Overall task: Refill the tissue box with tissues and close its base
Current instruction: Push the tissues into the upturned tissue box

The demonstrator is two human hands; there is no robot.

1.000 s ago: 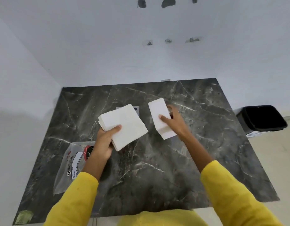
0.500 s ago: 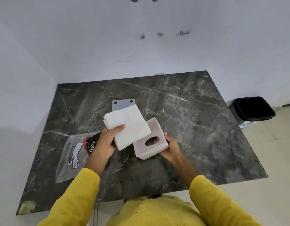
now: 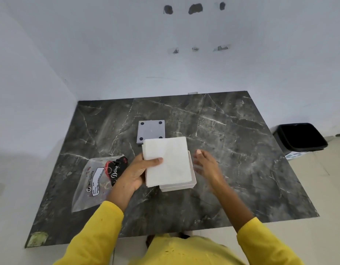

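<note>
**Tissue stack going into the upturned box**

Tissue box [image 3: 176, 185] is lying on the dark marble surface [image 3: 232, 150] in front of us, apparently with its open underside up, since we are lowering the stack of white tissues [image 3: 168, 161] straight onto it; only its near and right edges are showing from under the stack. We are clamping our left hand [image 3: 138, 173] on the stack's left edge, thumb on top, which seems meant to keep the sheets squared as they go in. Our right hand [image 3: 206, 165] is hovering just beside the box with fingers spread, gripping nothing, probably ready to steady it. We cannot tell whether the box is already holding any tissues. Its grey base plate [image 3: 151, 131] is waiting beyond the stack, off the box. Left of us, the clear tissue wrapper [image 3: 92, 180] is lying flat and looking emptied.
</note>
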